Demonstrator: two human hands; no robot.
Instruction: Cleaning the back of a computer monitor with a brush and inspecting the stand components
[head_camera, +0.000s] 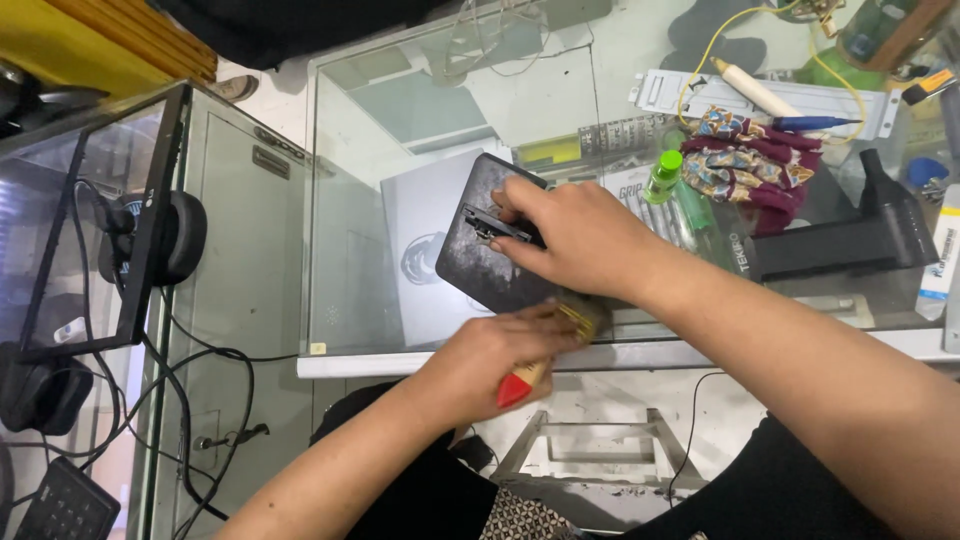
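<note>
A dusty black flat device (478, 255) with a small metal bracket on its face lies tilted on the glass counter (380, 160). My right hand (575, 238) presses down on it, fingers over the bracket. My left hand (495, 355) grips a brush with a red-tipped wooden handle (520, 382); its bristles (588, 315) rest at the device's near right edge, just under my right wrist.
A green-capped bottle (663, 175), patterned cloth (750, 155), white pen-shaped tool (752, 88), black stand (850, 245) and a grey box (420, 250) crowd the counter. A monitor (90, 220) with cables stands at left. The counter's front edge (640, 355) runs below my hands.
</note>
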